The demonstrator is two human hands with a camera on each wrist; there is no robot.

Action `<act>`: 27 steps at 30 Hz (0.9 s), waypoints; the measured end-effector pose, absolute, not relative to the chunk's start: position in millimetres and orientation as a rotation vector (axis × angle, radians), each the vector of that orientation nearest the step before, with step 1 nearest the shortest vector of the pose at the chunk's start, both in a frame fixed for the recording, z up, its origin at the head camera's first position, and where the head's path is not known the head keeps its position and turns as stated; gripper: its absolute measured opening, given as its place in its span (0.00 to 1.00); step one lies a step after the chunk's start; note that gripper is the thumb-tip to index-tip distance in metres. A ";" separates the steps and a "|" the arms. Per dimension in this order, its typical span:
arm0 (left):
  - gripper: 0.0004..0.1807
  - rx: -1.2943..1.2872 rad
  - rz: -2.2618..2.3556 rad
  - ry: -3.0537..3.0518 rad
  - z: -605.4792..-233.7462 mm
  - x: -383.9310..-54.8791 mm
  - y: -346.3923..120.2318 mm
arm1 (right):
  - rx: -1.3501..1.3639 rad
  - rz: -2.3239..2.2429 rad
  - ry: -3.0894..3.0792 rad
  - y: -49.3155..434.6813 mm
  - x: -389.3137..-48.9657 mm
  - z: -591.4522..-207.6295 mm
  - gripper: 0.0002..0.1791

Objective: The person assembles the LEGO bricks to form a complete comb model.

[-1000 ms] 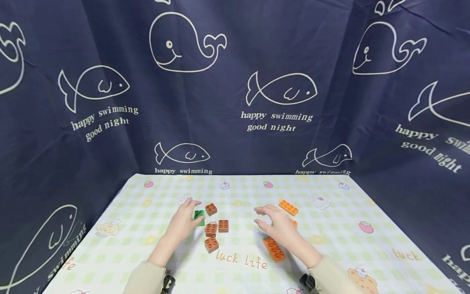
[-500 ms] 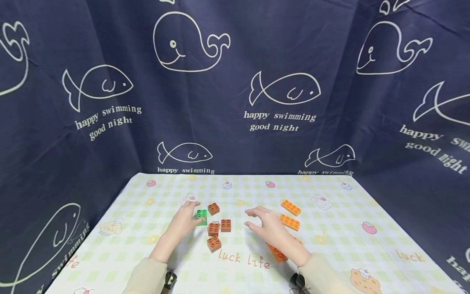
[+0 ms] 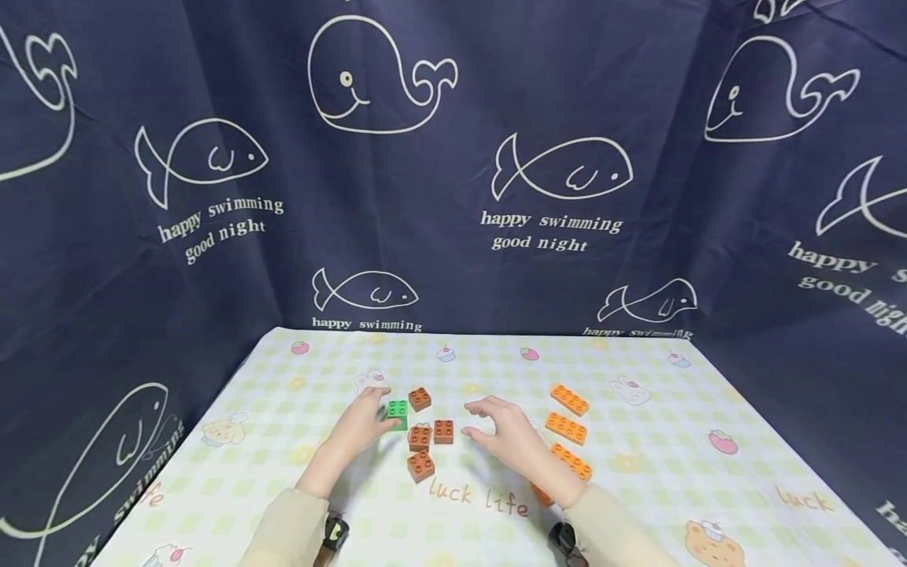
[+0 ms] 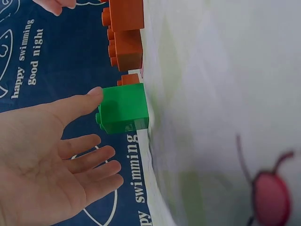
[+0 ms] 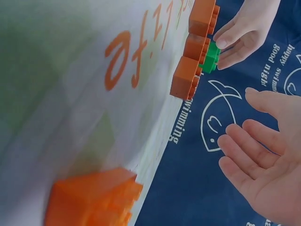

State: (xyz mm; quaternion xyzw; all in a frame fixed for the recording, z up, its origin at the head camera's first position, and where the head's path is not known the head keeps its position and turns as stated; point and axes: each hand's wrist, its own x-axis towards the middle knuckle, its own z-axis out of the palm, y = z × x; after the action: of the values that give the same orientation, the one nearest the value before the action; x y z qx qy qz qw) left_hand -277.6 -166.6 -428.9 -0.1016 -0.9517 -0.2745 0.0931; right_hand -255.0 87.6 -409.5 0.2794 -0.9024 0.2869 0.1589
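On the checked tablecloth, a green building brick (image 3: 398,416) stands beside my left hand (image 3: 357,423). In the left wrist view, that hand's thumb (image 4: 95,94) comes up to the green brick (image 4: 124,109) while the other fingers lie loosely spread and uncurled. Several brown bricks lie just right of the green one, among them a far brick (image 3: 420,398) and a near brick (image 3: 421,466). My right hand (image 3: 509,435) hovers to the right of a brown brick (image 3: 443,431), fingers relaxed, nothing between them. Its forearm partly covers the nearest orange brick (image 3: 542,494).
Several longer orange bricks form a loose column on the right, including the farthest one (image 3: 569,399) and a middle one (image 3: 566,428). A dark blue curtain (image 3: 453,236) with whale and fish drawings hangs behind the table (image 3: 489,370).
My right hand has moved left, away from the orange bricks and toward the brown ones, uncovering more of the orange column. My left hand stays by the green brick. The head view has shifted slightly.
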 end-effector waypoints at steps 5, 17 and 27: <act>0.34 -0.325 -0.853 -2.836 -428.5 -278.6 -164.6 | 0.808 0.814 -2.592 85.3 -258.4 -412.9 0.18; 0.33 -0.353 -0.898 -2.870 -432.1 -279.9 -165.3 | 0.827 0.862 -2.660 73.5 -263.5 -421.1 0.19; 0.23 -0.337 -0.906 -2.862 -431.0 -279.3 -166.5 | 0.843 0.881 -2.738 62.2 -267.3 -422.5 0.21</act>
State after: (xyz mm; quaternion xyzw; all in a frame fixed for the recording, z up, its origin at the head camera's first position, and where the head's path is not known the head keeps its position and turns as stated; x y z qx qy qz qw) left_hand -279.3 -166.5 -431.0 -0.1112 -0.9457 -0.2993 0.0603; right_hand -267.3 62.2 -422.5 0.2805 -0.9111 0.2931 0.0722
